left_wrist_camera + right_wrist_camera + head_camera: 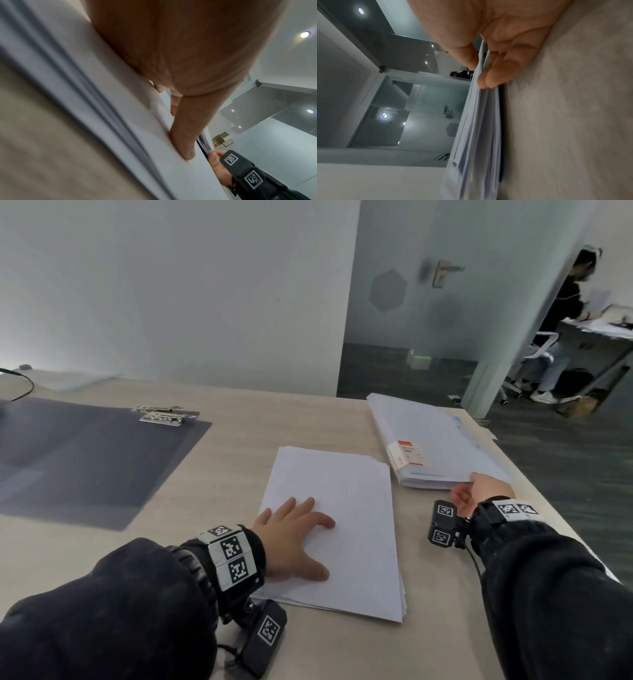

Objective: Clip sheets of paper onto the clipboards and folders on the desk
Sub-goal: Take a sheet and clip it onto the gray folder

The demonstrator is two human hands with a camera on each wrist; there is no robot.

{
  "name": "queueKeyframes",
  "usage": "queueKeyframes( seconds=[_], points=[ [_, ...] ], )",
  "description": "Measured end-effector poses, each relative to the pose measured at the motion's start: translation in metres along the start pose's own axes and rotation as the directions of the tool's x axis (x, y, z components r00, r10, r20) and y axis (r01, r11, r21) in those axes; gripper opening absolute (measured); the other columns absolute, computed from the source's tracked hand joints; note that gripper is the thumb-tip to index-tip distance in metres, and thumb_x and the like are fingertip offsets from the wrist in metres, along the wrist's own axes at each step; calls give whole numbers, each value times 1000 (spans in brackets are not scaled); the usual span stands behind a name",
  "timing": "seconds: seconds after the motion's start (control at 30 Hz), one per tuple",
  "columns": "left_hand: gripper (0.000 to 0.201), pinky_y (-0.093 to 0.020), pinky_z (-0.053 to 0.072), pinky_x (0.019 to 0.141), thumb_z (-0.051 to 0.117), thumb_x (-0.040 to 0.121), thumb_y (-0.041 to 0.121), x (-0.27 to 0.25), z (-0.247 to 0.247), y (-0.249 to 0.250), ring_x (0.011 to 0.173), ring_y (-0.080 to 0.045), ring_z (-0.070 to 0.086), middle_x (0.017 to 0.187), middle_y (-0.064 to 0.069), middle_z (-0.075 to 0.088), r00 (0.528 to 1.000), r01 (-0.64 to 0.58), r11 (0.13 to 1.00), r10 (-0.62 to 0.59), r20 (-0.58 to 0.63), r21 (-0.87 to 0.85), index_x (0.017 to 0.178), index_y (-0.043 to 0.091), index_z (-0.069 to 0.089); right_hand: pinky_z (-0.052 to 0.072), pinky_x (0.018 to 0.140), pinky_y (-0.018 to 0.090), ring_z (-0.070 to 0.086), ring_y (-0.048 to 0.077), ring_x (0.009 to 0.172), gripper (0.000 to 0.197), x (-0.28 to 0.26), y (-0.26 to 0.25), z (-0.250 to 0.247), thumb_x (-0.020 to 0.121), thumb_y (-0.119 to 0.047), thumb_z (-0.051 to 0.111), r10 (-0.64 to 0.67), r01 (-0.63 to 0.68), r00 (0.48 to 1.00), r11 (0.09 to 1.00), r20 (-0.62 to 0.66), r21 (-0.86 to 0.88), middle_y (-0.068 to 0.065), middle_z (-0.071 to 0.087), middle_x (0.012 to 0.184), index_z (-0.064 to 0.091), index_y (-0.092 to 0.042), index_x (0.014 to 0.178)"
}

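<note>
A stack of white paper [342, 518] lies in the middle of the desk, and my left hand [291, 535] rests flat on its near left part with fingers spread. In the left wrist view the fingers [185, 135] press on the paper [120, 121]. To the right lies a pile of pale folders [435, 440] with a red-and-white label. My right hand [479, 491] pinches the near edge of the top folder; in the right wrist view thumb and fingers [496, 75] grip the folder edge [481, 121]. Dark clipboards [85, 460] with metal clips lie at the left.
A black cable [24, 385] curls at the desk's far left. The desk's right edge [548, 498] runs close beside my right hand. Beyond it is a glass door [411, 302], and a person [561, 330] sits at another table.
</note>
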State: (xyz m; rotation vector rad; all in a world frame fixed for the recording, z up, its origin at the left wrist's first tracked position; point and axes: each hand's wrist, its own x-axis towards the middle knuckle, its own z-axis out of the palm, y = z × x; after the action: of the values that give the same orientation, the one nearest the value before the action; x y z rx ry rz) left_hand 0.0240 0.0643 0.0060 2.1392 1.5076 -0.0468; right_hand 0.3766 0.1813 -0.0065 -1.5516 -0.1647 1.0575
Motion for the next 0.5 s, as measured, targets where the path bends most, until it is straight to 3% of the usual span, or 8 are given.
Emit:
queueKeyframes(
  seconds=[0.13, 0.23, 0.3, 0.37, 0.43, 0.5],
  points=[
    [80, -48, -8, 123, 71, 75, 58, 0, 0, 2, 153, -12, -12, 166, 15, -4, 1000, -5, 1000, 5, 2, 0, 142, 55, 28, 46, 47, 32, 53, 19, 57, 13, -31, 9, -16, 101, -20, 48, -37, 37, 999, 998, 1, 48, 8, 52, 71, 49, -9, 109],
    [78, -48, -7, 123, 70, 76, 58, -1, 0, 2, 153, -13, -11, 166, 14, -3, 1000, -9, 1000, 9, 3, -4, 142, 55, 29, 50, 40, 24, 54, 18, 54, 11, -65, 27, -30, 101, -13, 46, -29, 29, 996, 1000, 87, 3, 8, 53, 67, 53, -8, 93],
    [76, -48, -5, 123, 68, 77, 57, -4, 0, 2, 154, -14, -9, 167, 13, -1, 1000, -16, 1000, 16, -8, -9, 142, 55, 30, 48, 35, 20, 58, 19, 49, 11, -90, 41, -35, 99, -9, 50, -39, 59, 984, 992, 176, -110, 9, 57, 60, 56, -7, 90],
    [72, -48, -5, 123, 68, 78, 53, -5, -2, 5, 154, -15, -7, 167, 11, 2, 1000, -25, 999, 24, -16, -45, 142, 54, 34, 45, 35, 19, 56, 19, 49, 9, -116, 51, -40, 97, -9, 53, -69, 144, 961, 953, 269, -268, 11, 58, 65, 59, -5, 92],
    [64, -47, -3, 123, 68, 79, 48, -6, -4, 4, 154, -15, -3, 167, 10, 8, 1000, -26, 990, 24, -15, -138, 137, 52, 43, 41, 39, 22, 52, 20, 48, 11, -136, 63, -43, 95, -11, 55, -113, 257, 930, 881, 350, -398, 13, 60, 72, 63, -3, 93],
    [51, -42, 7, 124, 66, 77, 45, -10, -5, -1, 153, -14, 10, 164, 9, 21, 998, -27, 955, 9, -63, -297, 125, 52, 51, 38, 44, 25, 50, 21, 49, 16, -151, 73, -45, 92, -14, 56, -143, 341, 906, 805, 399, -485, 14, 62, 75, 66, -3, 88]
  ],
)
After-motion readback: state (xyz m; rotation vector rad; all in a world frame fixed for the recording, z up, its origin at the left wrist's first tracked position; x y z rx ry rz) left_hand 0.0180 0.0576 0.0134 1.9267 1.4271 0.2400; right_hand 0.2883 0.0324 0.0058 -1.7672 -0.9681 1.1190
